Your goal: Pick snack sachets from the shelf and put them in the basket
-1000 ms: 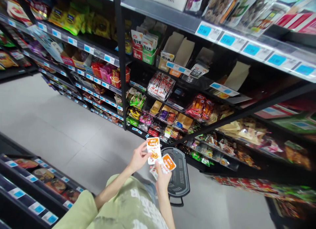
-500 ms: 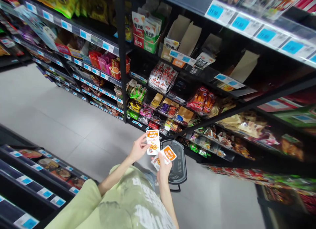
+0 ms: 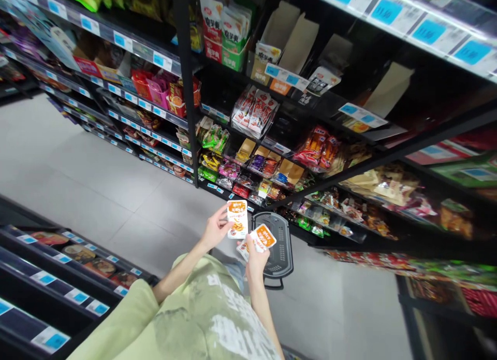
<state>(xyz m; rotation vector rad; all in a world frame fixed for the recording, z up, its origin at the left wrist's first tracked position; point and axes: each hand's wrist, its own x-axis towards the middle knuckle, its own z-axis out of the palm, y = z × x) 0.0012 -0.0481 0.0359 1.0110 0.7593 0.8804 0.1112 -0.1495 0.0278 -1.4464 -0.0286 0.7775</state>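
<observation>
My left hand (image 3: 216, 227) is closed on the edge of a white and orange snack packet (image 3: 237, 218), held upright with its printed front toward me. In my right hand (image 3: 256, 257) are what look like two similar snack packets (image 3: 265, 238), fanned out and tilted, with the thumb across them. The two hands are close together in front of my body, the packets nearly touching. Below and behind the right hand, a dark grey shopping basket (image 3: 285, 246) stands on the floor, its handle at the near end.
A tall black shelf rack (image 3: 187, 90) with bagged snacks and blue price labels runs along the far side and right. Hanging red and white packets (image 3: 255, 113) fill one shelf bin. Another shelf unit (image 3: 50, 277) stands close on the left. Grey tiled floor (image 3: 128, 194) lies between.
The view has shifted slightly, so the shelves appear a little lower left and nearer. Both hands keep their packets, almost in the same pose.
</observation>
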